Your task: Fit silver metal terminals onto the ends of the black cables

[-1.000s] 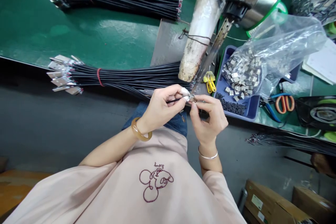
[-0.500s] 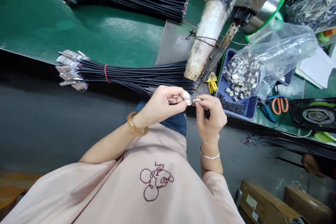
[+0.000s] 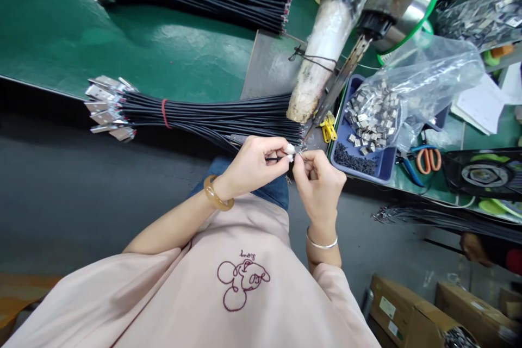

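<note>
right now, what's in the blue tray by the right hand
Silver metal pieces and small black pieces; a clear plastic bag lies partly over the tray. What's beneath the heaps is covered.

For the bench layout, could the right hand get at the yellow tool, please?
Probably yes: the yellow tool lies near the right hand, with nothing visible between, though its fingers look occupied.

Cables (image 3: 212,115) were black, band (image 3: 165,113) red, tray (image 3: 385,165) blue, tabletop (image 3: 191,60) green, and shirt (image 3: 175,293) pale pink with a maroon line-drawn pattern (image 3: 244,284).
</note>
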Available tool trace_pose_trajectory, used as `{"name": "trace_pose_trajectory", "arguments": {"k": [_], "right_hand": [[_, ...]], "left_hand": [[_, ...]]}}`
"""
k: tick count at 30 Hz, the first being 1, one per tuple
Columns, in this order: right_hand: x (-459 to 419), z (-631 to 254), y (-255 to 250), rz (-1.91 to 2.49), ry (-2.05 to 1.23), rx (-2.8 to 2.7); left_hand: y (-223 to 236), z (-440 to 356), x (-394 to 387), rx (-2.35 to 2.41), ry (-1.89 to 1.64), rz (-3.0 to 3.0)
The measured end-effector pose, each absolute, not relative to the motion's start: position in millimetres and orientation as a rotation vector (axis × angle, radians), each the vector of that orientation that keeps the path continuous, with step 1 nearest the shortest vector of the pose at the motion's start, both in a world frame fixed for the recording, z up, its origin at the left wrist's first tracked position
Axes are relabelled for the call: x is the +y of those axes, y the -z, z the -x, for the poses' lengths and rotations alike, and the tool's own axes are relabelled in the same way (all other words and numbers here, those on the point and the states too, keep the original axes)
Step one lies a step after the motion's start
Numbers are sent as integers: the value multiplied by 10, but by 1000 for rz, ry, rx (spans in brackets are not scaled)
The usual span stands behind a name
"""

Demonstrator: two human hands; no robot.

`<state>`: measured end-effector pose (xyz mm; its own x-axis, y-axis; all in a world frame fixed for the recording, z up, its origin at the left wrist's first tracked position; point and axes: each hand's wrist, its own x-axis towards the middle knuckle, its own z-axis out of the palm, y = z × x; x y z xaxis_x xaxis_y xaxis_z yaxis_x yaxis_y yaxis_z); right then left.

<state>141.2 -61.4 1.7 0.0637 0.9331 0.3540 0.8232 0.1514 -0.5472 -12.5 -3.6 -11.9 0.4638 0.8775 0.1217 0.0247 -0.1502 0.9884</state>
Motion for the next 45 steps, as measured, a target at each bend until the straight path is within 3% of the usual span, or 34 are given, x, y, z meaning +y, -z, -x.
{"name": "trace_pose_trajectory", "arguments": {"k": [4, 8, 16, 23, 27, 45], "right_hand": [[-616, -1527, -22, 1621, -451, -1577], [-550, -1991, -62, 1707, -245, -1307], [-307, -2736, -30, 2068, -264, -1639], [-399, -2287, -84, 1791, -207, -1311], [-513, -1807, -27, 1531, -501, -1232], [-530, -1503, 70, 1596, -696, -1228]], "left_hand": [[116, 148, -9, 773, -845, -1501], [100, 136, 1, 766, -776, -1439], [111, 87, 28, 786, -805, -1389], [113, 59, 33, 872, -898, -1346], [121, 36, 22, 912, -928, -1315], [111, 34, 11, 910, -915, -1382]]}}
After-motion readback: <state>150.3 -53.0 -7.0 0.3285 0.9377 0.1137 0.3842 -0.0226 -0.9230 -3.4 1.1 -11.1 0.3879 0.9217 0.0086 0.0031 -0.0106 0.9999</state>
